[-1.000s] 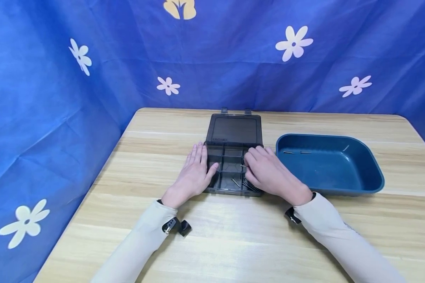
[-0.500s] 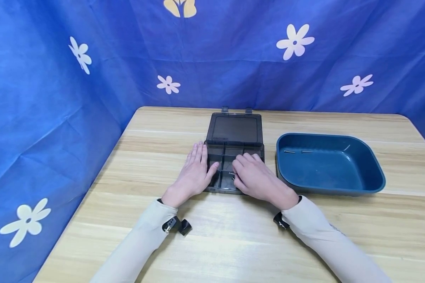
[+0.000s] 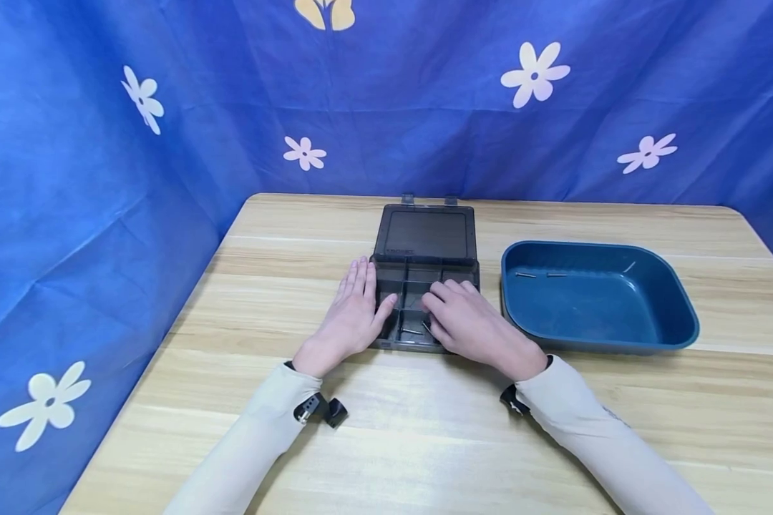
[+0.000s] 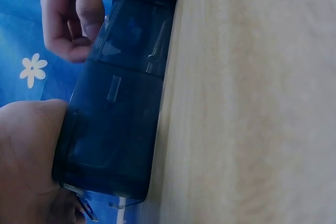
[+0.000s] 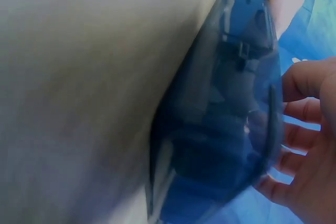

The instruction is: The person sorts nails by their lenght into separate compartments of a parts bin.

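Observation:
A dark translucent compartment box [image 3: 419, 348] lies on the table, its lid [image 3: 428, 232] folded back. My left hand [image 3: 351, 311] rests along the box's left side, fingers straight and thumb over the edge. Over the front right part of the box is my right hand [image 3: 473, 322], its fingers loosely bent with nothing visible in them; in the right wrist view the fingers [image 5: 302, 111] are spread apart beside the box wall. A screw [image 3: 411, 331] lies in the front middle compartment, with a second screw [image 3: 427, 328] near the right fingertips. The front right compartment is hidden under the hand.
To the right stands a deep blue plastic bin [image 3: 599, 340] with two screws [image 3: 525, 275] lying near its left end. The wooden table [image 3: 386, 443] extends around both containers. A blue flowered cloth [image 3: 412, 93] hangs behind and to the left.
My right hand moved left from the right column toward the front middle compartment and let go of a screw, which now lies there. The left hand stayed in place.

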Tool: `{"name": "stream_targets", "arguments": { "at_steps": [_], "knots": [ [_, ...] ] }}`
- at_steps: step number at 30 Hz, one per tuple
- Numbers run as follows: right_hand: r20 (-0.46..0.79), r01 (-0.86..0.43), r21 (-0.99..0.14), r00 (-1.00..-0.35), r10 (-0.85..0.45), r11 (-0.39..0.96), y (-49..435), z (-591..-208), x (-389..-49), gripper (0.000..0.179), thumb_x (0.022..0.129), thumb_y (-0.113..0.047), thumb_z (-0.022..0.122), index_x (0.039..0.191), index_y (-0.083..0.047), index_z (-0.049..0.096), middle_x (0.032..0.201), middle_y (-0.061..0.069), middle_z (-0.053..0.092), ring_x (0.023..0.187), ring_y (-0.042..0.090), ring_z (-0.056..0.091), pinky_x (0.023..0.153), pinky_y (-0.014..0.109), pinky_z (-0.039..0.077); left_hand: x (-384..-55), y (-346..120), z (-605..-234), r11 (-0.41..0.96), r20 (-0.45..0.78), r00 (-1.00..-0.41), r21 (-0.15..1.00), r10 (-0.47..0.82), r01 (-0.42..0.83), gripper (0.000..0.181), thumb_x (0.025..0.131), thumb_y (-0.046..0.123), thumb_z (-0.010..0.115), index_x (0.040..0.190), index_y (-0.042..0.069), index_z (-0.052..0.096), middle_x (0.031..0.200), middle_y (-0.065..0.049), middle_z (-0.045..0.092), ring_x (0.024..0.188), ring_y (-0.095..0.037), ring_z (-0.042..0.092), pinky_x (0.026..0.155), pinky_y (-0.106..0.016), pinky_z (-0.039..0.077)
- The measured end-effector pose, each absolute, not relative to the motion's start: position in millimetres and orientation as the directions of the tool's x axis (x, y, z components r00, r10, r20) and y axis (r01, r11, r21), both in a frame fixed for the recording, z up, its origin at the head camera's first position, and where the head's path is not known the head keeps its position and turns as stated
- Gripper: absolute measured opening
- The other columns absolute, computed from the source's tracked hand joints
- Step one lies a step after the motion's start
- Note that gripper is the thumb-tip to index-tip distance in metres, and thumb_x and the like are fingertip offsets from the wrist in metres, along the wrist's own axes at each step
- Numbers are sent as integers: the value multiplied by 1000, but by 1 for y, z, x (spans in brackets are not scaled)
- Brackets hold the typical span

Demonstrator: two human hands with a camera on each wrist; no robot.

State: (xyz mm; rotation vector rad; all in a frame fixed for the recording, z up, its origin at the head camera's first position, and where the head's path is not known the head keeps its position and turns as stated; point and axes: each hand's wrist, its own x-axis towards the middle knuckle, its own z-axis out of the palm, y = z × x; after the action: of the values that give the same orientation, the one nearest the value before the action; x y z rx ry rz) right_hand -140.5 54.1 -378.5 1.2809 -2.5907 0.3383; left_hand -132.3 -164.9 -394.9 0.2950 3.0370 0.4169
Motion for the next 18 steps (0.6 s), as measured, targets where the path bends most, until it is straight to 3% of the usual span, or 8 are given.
{"name": "stream_targets", "arguments": {
  "at_steps": [10, 18],
  "knots": [
    [396, -816, -183, -571, -719, 548, 80, -355, -146, 13, 90, -6, 56, 98, -7, 66, 94, 3, 61, 82, 20, 54, 76, 37, 48, -133, -165, -396, 945, -45, -980, 276, 193, 174, 75, 104, 47, 24, 151, -7, 2, 159, -24, -4, 146, -34, -7, 118, -45, 2],
    [413, -807, -142, -575, -707, 573, 106, -336, -159, 14, 89, -5, 55, 97, -5, 66, 92, 6, 64, 75, 20, 57, 77, 42, 49, -133, -165, -396, 942, -35, -979, 282, 199, 181, 75, 104, 48, 23, 151, -7, 2, 158, -24, -3, 146, -34, -6, 118, -46, 3]
  ]
}}
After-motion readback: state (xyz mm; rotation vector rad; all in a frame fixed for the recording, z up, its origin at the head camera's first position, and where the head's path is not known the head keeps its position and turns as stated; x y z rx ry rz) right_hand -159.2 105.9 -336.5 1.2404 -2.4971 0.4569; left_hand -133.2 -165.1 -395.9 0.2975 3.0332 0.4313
